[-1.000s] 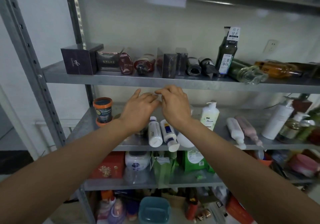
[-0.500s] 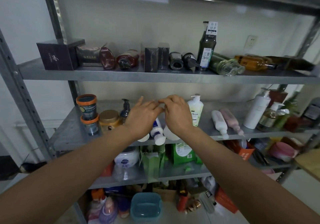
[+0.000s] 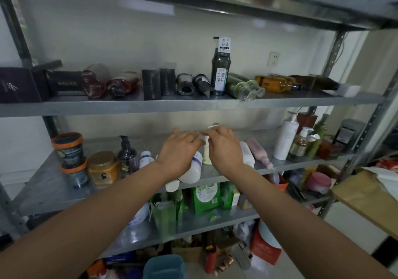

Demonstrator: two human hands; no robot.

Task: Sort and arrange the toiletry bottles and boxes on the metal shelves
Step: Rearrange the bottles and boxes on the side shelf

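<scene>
My left hand (image 3: 178, 151) and my right hand (image 3: 224, 147) hover side by side over the middle shelf (image 3: 53, 184), fingertips nearly meeting. Between them stands a pale pump bottle (image 3: 207, 154). Its pump head shows just above my right fingers, and I cannot tell whether they grip its neck. My left fingers are spread and hold nothing. White tubes (image 3: 191, 171) lie under my left hand. A white tube and a pink tube (image 3: 257, 151) lie to the right. On the upper shelf (image 3: 193, 104) a dark green pump bottle (image 3: 220, 71) stands among lying bottles and dark boxes.
Orange-lidded jars (image 3: 69, 149), a gold jar (image 3: 103, 166) and a dark pump bottle (image 3: 127, 156) stand at the middle shelf's left. Tall bottles (image 3: 286, 136) crowd its right end. Green packs (image 3: 204, 196) fill the shelf below. A blue tub (image 3: 163, 265) sits on the floor, and a cardboard box (image 3: 366, 196) sits at right.
The view has swung left and up, so the shelf contents sit further right. Both hands keep their fingertip-to-fingertip pose and now frame the pale pump bottle, which was right of my right hand.
</scene>
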